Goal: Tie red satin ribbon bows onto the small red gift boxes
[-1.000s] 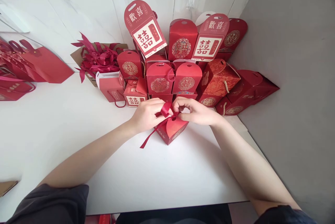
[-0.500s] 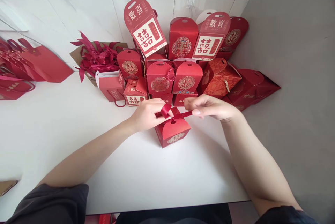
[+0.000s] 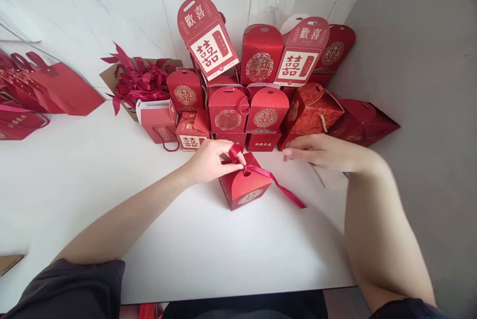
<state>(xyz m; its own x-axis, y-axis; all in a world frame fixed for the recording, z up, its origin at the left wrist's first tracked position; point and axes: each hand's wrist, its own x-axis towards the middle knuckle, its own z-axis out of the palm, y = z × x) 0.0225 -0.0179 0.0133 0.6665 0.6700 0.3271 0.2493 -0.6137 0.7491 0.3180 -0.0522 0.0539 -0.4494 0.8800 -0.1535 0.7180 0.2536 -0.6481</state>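
Note:
A small red box [image 3: 248, 191] with a round gold emblem sits on the white table [image 3: 231, 254]. Dark red ribbon [image 3: 283, 188] comes out at its top, its loose end trailing to the right over the box edge. My left hand [image 3: 210, 161] pinches the ribbon at the top of the box between thumb and fingers, a loop of it standing above the fingertips. Up and to the right of the box is my right hand [image 3: 313, 151], off the ribbon, slightly blurred, its fingers loosely extended with nothing seen between them.
Behind the box stand stacked red gift boxes [image 3: 267, 113]. An open brown box of ribbons [image 3: 141, 80] is at the back left, with red bags [image 3: 67, 88] farther left. A pale flat object [image 3: 330, 177] lies beneath my right wrist. A grey wall [image 3: 428, 160] bounds the right.
My right hand has let go of the ribbon and moved right; the ribbon end now hangs loose. My left hand keeps its pinch in nearly the same place.

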